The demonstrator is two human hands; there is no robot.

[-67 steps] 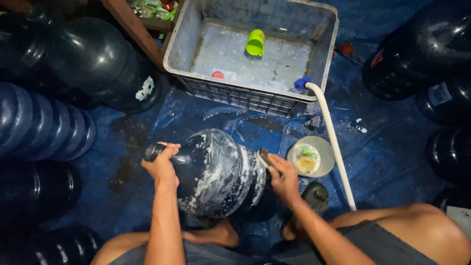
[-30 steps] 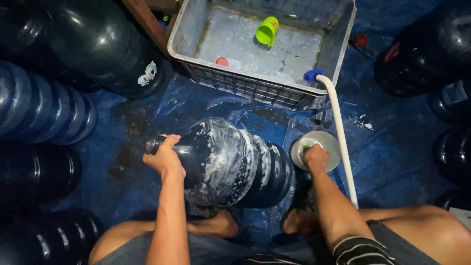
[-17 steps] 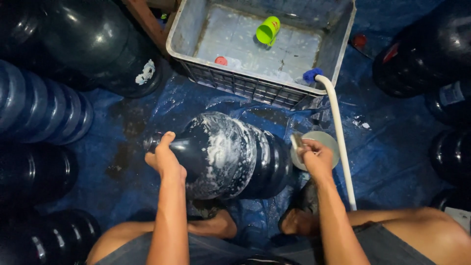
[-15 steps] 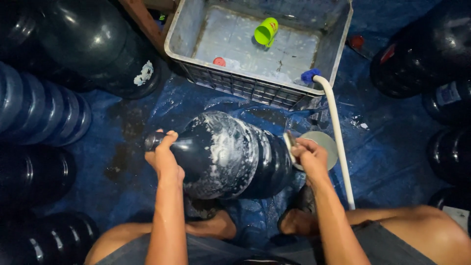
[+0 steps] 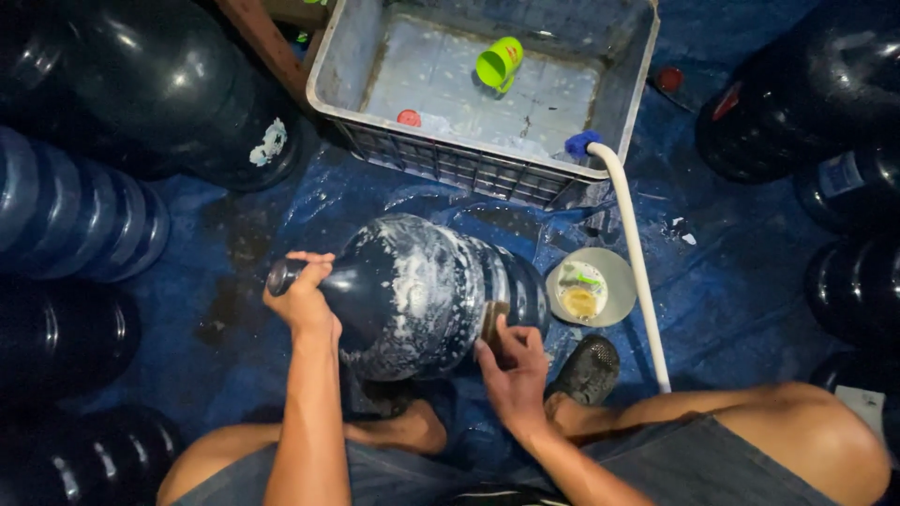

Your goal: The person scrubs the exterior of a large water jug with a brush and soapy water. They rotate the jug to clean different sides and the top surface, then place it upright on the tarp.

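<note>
A large dark blue water jug (image 5: 427,290) lies on its side on the blue tarp, streaked with white soap foam. My left hand (image 5: 302,300) grips its neck at the left end. My right hand (image 5: 511,365) presses a small brown scrubbing pad (image 5: 494,319) against the jug's ribbed side near its base. A round pale dish (image 5: 592,288) with a soapy yellowish lump sits just right of the jug.
A grey plastic crate (image 5: 469,167) holding water, a green cup (image 5: 498,64) and a red cap stands ahead. A white hose (image 5: 637,262) runs from the crate's rim down past my right knee. Dark water jugs (image 5: 159,94) crowd both sides.
My right hand went to the dish, then came back with the pad onto the jug's side near its base. The left hand kept its hold on the neck.
</note>
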